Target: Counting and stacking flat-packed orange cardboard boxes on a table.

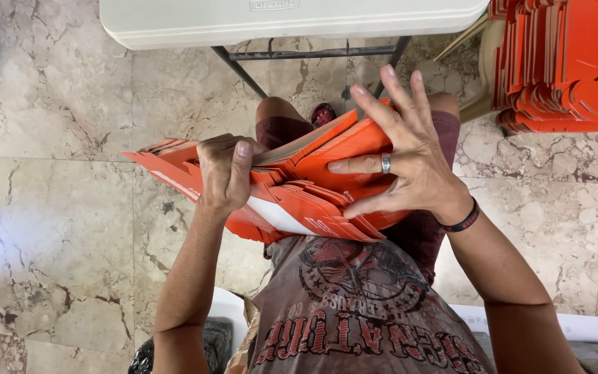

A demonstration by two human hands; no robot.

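Two hands on orange cartons (313, 187) | left (224, 173) gripping, right (410, 166) fingers spread | marble floor (57, 228)

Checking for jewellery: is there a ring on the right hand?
Yes, a silver ring sits on one finger of the right hand.

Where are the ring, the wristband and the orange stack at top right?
Ring (385, 163): head view, band on the finger.
Wristband (464, 220): head view, black strap at the wrist.
Orange stack (562, 66): head view, its side.
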